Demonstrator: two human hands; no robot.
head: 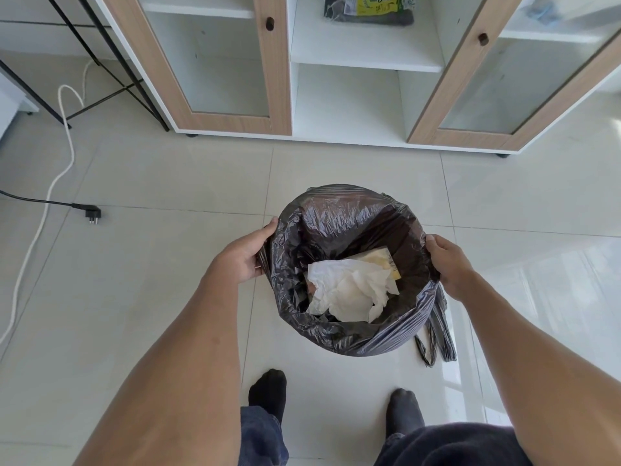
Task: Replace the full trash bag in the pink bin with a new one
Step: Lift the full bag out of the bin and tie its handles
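Observation:
A black trash bag (336,213) stands open on the tiled floor in front of me, folded over a bin that it hides completely; no pink shows. Crumpled white paper (349,290) and a yellowish packet (379,258) lie inside. My left hand (247,252) grips the bag's left edge and my right hand (448,260) grips its right edge. A loose handle strip of the bag (437,334) hangs to the floor at the lower right. On a cabinet shelf at the top lies a pack of dark bags with a yellow label (369,8).
A white cabinet (363,136) with wood-framed glass doors stands behind the bin, its middle section open. A black plug (92,213) and a white cable (64,156) lie on the floor at left, near black desk legs (111,55). My socked feet (268,391) are just below the bin.

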